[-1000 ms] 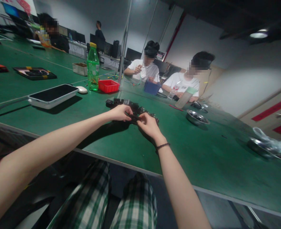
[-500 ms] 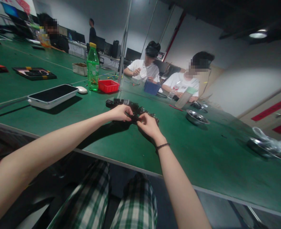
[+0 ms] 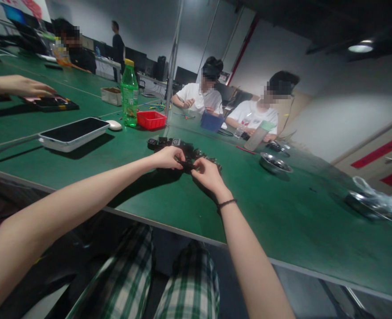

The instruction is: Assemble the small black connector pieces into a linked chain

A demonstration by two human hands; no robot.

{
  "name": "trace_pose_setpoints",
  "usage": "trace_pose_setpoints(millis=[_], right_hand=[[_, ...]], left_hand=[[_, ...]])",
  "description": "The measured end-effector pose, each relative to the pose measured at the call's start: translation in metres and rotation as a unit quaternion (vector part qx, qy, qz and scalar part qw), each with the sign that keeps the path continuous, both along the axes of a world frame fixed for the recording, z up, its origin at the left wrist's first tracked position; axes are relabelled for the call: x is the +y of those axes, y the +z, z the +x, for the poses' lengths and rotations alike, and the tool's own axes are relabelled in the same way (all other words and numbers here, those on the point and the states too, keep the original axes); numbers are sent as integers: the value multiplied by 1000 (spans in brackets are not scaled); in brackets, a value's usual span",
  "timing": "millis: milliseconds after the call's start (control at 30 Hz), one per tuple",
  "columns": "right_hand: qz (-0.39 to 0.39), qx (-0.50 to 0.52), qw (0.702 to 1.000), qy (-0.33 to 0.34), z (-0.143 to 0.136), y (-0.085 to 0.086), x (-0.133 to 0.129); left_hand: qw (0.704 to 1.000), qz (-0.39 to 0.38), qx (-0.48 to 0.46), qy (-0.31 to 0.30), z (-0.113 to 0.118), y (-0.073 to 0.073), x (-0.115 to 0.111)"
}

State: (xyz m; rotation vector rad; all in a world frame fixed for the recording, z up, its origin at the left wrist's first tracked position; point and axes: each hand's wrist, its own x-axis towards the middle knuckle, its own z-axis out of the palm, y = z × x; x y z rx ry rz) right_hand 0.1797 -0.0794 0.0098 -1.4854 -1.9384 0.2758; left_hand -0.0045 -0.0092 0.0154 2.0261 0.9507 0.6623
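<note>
Between my two hands is a small black part [image 3: 187,165], its details too small to make out. My left hand [image 3: 170,157] pinches its left end. The fingers of my right hand [image 3: 207,173] close on its right end. Just behind both hands a heap of black pieces [image 3: 199,153] lies on the green table [image 3: 169,199], partly hidden by my fingers. A few black blocks [image 3: 162,141] stand at the heap's left side.
A green bottle [image 3: 129,95], a red tray [image 3: 151,120] and a white-framed device [image 3: 74,133] are left of the heap. Metal bowls [image 3: 276,164] stand right. Another person's hand [image 3: 26,85] reaches over a dark flat item [image 3: 51,103]. People sit across the table.
Another person's hand has come in from the left edge over the dark flat item. The standing person in the background has shifted left. My hands have barely moved.
</note>
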Motion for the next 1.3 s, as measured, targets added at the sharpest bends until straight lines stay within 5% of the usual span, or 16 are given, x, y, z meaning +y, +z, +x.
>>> trace_pose_setpoints(millis=[1300], right_hand=[[11,-14,999,31,2,1,0]], left_hand=[[995,61,42,-62,-2,4,-1]])
